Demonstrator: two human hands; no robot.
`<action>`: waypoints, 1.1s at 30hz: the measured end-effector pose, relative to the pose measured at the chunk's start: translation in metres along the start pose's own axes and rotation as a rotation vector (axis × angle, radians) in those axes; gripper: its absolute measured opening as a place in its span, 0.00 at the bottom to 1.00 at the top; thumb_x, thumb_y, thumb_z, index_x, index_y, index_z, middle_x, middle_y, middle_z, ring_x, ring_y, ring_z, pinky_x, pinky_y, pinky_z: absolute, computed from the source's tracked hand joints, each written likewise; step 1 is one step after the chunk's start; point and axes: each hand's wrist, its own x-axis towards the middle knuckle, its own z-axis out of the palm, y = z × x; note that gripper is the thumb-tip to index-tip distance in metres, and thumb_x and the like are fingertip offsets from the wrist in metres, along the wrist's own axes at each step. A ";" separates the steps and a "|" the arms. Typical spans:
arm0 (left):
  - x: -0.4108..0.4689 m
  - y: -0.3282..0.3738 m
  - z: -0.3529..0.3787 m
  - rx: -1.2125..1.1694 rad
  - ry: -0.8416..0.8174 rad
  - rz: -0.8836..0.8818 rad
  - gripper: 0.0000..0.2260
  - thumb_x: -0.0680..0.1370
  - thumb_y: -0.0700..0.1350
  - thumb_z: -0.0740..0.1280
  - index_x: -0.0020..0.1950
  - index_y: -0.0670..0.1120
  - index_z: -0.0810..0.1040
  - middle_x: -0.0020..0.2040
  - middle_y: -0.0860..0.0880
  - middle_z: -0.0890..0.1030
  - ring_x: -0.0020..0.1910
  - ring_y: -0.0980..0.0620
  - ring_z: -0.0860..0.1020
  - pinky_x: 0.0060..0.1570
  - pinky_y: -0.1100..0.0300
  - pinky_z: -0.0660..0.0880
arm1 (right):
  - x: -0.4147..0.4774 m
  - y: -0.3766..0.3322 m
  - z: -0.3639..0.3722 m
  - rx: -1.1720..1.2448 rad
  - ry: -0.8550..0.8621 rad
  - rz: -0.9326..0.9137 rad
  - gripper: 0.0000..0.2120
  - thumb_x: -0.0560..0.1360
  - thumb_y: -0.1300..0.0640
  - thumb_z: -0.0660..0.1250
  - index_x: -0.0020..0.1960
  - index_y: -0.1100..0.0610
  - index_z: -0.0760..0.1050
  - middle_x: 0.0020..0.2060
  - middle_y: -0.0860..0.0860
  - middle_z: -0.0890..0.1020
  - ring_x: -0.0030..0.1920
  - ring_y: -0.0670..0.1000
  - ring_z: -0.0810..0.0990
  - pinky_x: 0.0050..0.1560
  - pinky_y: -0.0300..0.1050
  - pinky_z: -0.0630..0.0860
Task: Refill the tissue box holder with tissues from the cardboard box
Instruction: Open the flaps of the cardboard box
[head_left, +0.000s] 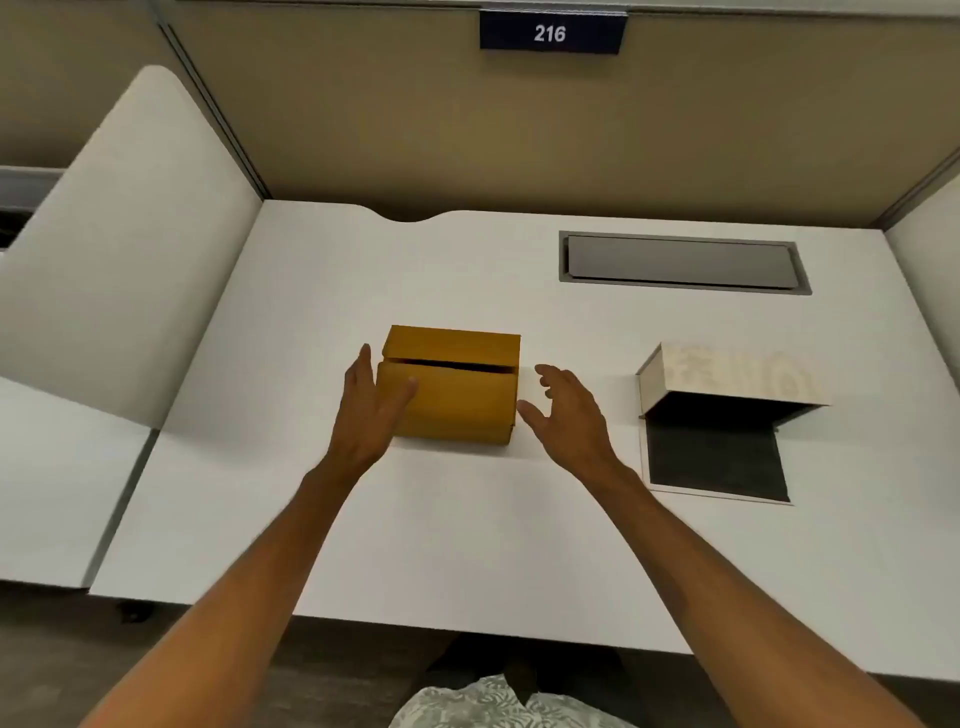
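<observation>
A yellow-brown cardboard box (457, 389) sits closed on the white desk, a thin dark slit running between its flaps. My left hand (369, 405) lies against the box's left side, thumb on its front face, fingers spread. My right hand (569, 410) hovers just off the box's right side, fingers apart, holding nothing. To the right lies the tissue box holder (727, 379), pale with a faint pattern, tipped on its side. Its dark inside (711, 415) faces me and looks empty. Its base panel (719, 460) lies flat in front of it.
A grey recessed cable hatch (683, 262) is set in the desk (467, 545) behind the holder. Tan partition walls surround the desk, with a "216" sign (551, 32) on the back one. A white curved divider (130, 234) stands at the left.
</observation>
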 end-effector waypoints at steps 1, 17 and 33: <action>0.003 -0.004 -0.002 -0.062 0.003 -0.051 0.41 0.76 0.64 0.65 0.80 0.50 0.47 0.81 0.48 0.53 0.78 0.48 0.55 0.74 0.49 0.58 | 0.002 -0.001 0.003 0.047 0.007 0.063 0.26 0.78 0.48 0.69 0.73 0.55 0.68 0.65 0.53 0.76 0.62 0.53 0.77 0.57 0.49 0.76; 0.033 -0.029 -0.020 -0.219 0.037 -0.215 0.23 0.79 0.52 0.67 0.73 0.48 0.70 0.70 0.49 0.74 0.62 0.50 0.76 0.64 0.52 0.73 | 0.021 -0.003 0.032 0.412 0.005 0.295 0.13 0.73 0.60 0.75 0.56 0.57 0.78 0.49 0.56 0.80 0.45 0.58 0.82 0.45 0.53 0.83; 0.133 0.005 -0.054 0.159 -0.367 -0.006 0.19 0.81 0.48 0.65 0.72 0.49 0.71 0.65 0.45 0.78 0.59 0.44 0.79 0.59 0.47 0.77 | -0.004 -0.014 0.038 0.401 0.051 0.135 0.08 0.72 0.62 0.76 0.46 0.55 0.77 0.41 0.48 0.83 0.41 0.45 0.81 0.42 0.38 0.80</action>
